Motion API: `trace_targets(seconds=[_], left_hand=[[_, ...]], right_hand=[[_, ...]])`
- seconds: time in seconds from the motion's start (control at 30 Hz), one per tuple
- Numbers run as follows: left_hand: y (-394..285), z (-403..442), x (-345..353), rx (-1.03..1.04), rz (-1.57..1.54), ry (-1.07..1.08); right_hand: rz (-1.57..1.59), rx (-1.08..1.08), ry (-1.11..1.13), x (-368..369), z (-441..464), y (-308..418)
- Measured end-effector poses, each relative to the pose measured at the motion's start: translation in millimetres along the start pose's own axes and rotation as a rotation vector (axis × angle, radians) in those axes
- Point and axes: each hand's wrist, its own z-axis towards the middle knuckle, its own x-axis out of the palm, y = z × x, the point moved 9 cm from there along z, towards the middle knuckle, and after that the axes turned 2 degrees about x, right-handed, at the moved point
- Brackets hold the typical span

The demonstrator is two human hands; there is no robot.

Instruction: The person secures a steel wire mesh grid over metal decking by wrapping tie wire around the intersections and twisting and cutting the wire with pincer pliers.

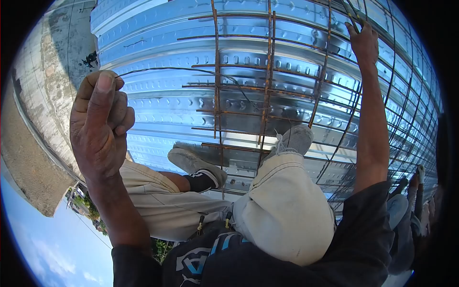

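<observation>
Raised at the left, my left hand (pixel 100 115) is closed, pinching one end of a thin dark tie wire (pixel 179 68) between thumb and fingers. The wire arcs to the right over the rebar grid (pixel 270 67), and its far end droops near a crossing of bars. At the upper right, my right hand (pixel 365 43) is closed around a pair of dark pliers (pixel 353 15) with yellowish marks. Part of this tool runs beyond the top of the view. Under the rusty bars lies ribbed, shiny metal decking (pixel 153 86).
My shoes, one a grey shoe (pixel 191 160), rest on the decking among the bars. A concrete surface (pixel 48 62) lies lower beyond the left edge of the decking. Other people (pixel 406 210) are at the far right, near more rebar.
</observation>
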Motion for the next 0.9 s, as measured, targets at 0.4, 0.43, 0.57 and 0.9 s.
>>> trace_targets(seconds=[0.4, 0.43, 0.57, 0.9], left_hand=[[-18, 49, 160, -0.030, 0.251, 0.243], [-28, 55, 165, -0.015, 0.276, 0.084], [-68, 63, 180, -0.012, 0.301, 0.009], [-164, 33, 148, -0.270, 0.363, 0.442]], right_hand=[[1.217, -0.401, 0.328, -171, -55, 144], [1.433, -0.478, 0.461, -193, -69, 167], [1.754, -0.647, 0.921, -208, -69, 200], [1.772, -0.737, 0.730, -257, -31, 188]])
